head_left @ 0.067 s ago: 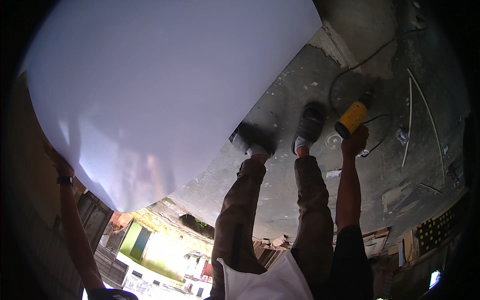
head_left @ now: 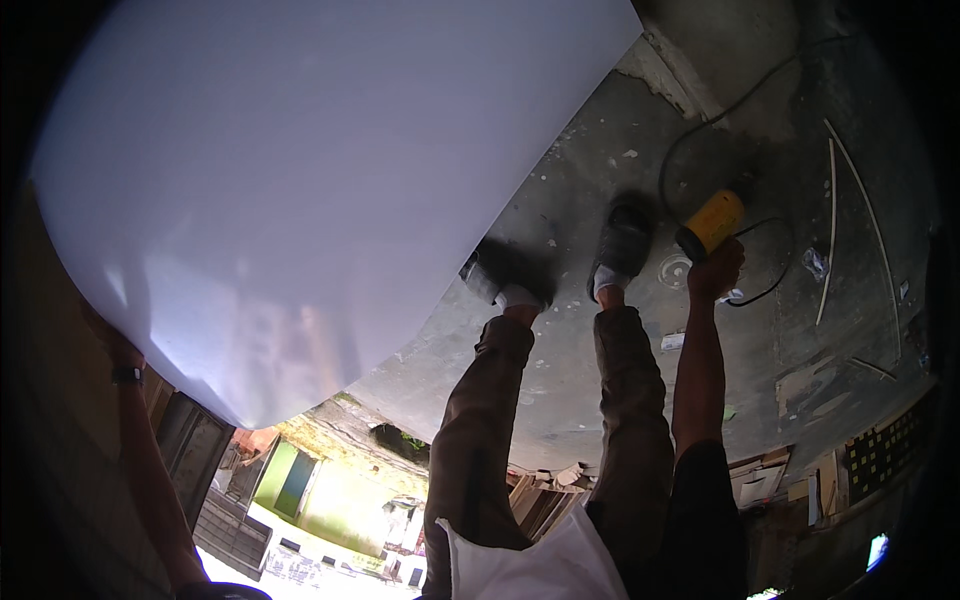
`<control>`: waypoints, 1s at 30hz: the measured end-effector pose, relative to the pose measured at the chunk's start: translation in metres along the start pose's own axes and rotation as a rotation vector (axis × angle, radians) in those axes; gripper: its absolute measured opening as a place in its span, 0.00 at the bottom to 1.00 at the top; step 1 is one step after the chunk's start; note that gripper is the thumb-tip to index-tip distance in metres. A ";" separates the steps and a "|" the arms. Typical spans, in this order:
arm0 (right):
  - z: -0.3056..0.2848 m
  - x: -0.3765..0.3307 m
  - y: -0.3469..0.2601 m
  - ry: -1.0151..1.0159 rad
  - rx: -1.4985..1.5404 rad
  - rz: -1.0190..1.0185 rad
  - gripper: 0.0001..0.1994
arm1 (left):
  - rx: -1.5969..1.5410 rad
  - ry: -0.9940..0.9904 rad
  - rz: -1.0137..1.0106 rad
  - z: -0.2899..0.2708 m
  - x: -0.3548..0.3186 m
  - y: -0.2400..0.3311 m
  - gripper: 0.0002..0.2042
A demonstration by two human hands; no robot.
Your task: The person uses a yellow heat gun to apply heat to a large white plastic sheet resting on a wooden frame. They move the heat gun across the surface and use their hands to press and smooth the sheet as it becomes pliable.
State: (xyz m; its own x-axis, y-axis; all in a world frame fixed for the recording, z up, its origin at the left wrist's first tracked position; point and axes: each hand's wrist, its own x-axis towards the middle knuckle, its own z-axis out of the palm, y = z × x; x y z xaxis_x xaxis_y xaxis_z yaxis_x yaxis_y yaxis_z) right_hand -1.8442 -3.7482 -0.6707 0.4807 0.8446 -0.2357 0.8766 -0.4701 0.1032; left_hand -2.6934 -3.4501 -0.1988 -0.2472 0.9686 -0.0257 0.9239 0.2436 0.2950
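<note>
A large, glossy white panel [head_left: 270, 190] fills the upper left, tilted, close in front of me. At its lower left edge my left hand [head_left: 112, 340], with a dark band on the wrist, grips the rim; its fingers are in deep shade and partly hidden. My right hand [head_left: 715, 272] is closed round the handle of a yellow corded power tool [head_left: 717, 220], drill-shaped with a black rear end. The tool's dark front end points away to the upper right, over the floor and apart from the panel. Whether it is a drill or a heat gun I cannot tell.
A black cord [head_left: 690, 135] loops over the grey concrete floor [head_left: 560, 400]. Thin white strips [head_left: 829, 230] and scraps lie at the right. My shoes [head_left: 622, 240] stand beside the panel's edge. Wood pieces [head_left: 765, 475] lie behind, and a bright yard opens at lower left.
The floor and the power tool have shifted slightly to the right in view. The panel's left edge sits a little further left and lower. Both hands keep their hold.
</note>
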 end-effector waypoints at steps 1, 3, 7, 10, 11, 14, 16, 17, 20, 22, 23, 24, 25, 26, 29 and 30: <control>0.012 -0.002 0.002 -0.035 -0.051 0.040 0.26 | -0.022 -0.045 0.029 0.002 0.001 0.006 0.34; 0.024 0.013 0.003 -0.093 -0.149 0.103 0.26 | 0.024 -0.043 0.002 -0.005 0.002 0.010 0.34; 0.063 0.059 0.024 -0.033 -0.225 0.138 0.24 | 0.067 -0.051 -0.026 -0.002 0.008 0.013 0.35; 0.064 0.092 0.017 -0.141 -0.115 0.293 0.26 | 0.094 -0.050 -0.033 -0.002 0.005 0.014 0.36; 0.059 0.092 0.013 -0.099 -0.091 0.224 0.28 | 0.106 -0.046 -0.031 -0.003 0.005 0.015 0.36; 0.039 0.082 0.011 0.002 -0.071 0.050 0.37 | 0.168 -0.027 0.004 -0.007 0.000 0.012 0.37; 0.000 0.065 -0.008 -0.071 0.020 0.106 0.37 | 0.282 -0.011 0.060 -0.011 -0.008 0.011 0.38; -0.027 0.062 -0.026 -0.166 0.103 0.343 0.35 | 0.204 -0.009 -0.041 -0.004 -0.013 0.013 0.38; -0.062 0.055 0.004 -0.091 1.015 0.614 0.31 | -0.608 0.061 -0.677 0.063 0.004 0.069 0.49; -0.120 0.035 -0.045 -0.299 1.686 0.711 0.31 | -0.420 0.064 -0.586 0.053 -0.005 0.059 0.47; -0.204 0.028 -0.115 -0.444 1.792 0.704 0.32 | -0.271 0.154 -0.557 0.038 -0.023 0.040 0.44; -0.260 0.031 -0.149 -0.502 1.861 0.587 0.29 | -0.153 0.231 -0.506 0.036 -0.022 0.030 0.42; -0.313 0.033 -0.181 -0.550 1.921 0.474 0.27 | 0.046 0.250 -0.271 0.047 -0.023 0.037 0.38; -0.366 0.035 -0.219 -0.517 1.929 0.352 0.23 | 0.266 0.311 -0.047 0.056 -0.024 0.045 0.34; -0.473 0.043 -0.335 -0.316 1.854 0.036 0.18 | 0.496 0.299 0.114 0.070 -0.020 0.036 0.21; -0.496 0.058 -0.381 -0.220 1.830 -0.141 0.18 | 0.656 0.358 0.161 0.077 -0.019 0.037 0.21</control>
State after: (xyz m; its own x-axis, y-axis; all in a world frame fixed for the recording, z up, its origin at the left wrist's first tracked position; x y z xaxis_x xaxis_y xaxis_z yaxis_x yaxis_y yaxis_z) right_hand -2.1384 -3.3928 -0.2447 0.2717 0.9236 -0.2704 -0.2843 -0.1914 -0.9394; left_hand -2.6320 -3.4560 -0.2606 -0.0707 0.9470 0.3135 0.9131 0.1880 -0.3619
